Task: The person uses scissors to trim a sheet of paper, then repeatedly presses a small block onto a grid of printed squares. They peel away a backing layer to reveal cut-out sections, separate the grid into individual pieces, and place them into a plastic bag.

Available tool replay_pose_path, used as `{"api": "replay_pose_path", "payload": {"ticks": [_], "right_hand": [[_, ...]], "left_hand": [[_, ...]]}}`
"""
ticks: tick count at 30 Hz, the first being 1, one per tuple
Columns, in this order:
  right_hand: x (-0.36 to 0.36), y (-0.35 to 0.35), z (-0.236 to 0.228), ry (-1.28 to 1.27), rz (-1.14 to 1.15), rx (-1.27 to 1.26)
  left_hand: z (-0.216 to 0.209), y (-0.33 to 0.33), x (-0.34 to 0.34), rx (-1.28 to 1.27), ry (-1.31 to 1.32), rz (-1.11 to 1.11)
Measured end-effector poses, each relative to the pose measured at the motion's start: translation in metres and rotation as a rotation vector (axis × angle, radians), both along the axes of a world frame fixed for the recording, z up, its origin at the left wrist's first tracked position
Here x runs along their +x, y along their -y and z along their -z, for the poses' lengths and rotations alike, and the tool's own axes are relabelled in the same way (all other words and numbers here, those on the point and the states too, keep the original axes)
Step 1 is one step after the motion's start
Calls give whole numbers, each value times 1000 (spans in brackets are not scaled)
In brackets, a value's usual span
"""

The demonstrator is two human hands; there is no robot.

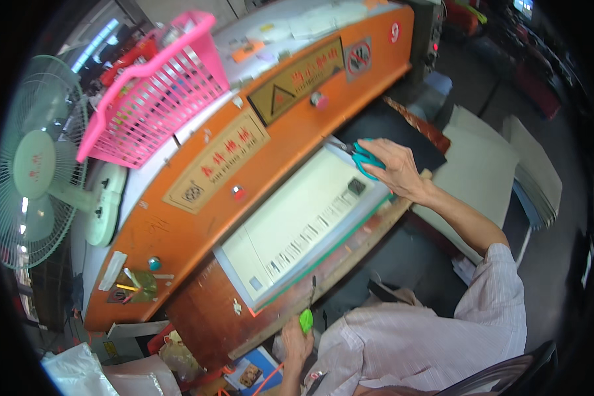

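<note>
My right hand (396,168) is closed around the teal handles of a pair of scissors (363,157). Their dark tips point left over the far right corner of a pale printed sheet (290,211) with a row of small dark marks. The sheet lies on a blue-grey board with a green edge, on the wooden table of an orange machine. Near the table's front edge, my left hand (297,342) grips a tool with a bright green handle (306,321). Its thin dark shaft points up toward the sheet. Whether the scissor blades touch the sheet, I cannot tell.
An orange machine front (198,185) with knobs and signs rises behind the sheet. On its top stands a pink basket (158,92), with a fan (36,162) at the left. Large pale sheets (472,178) are stacked at the right. Plastic bags (79,373) lie at lower left.
</note>
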State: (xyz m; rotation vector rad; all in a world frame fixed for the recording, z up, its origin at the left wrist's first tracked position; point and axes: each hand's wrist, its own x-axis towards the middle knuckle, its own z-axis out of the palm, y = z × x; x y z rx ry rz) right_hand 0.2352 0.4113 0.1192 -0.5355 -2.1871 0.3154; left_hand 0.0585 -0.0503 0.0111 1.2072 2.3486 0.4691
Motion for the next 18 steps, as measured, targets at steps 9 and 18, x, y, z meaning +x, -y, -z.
{"api": "replay_pose_path", "payload": {"ticks": [9, 18], "right_hand": [[-154, -191, -165, 2, 46, -78], [-82, -88, 5, -135, -272, 201]], "left_hand": [[-5, -31, 21, 88, -59, -15], [-4, -32, 36, 53, 3, -128]]}}
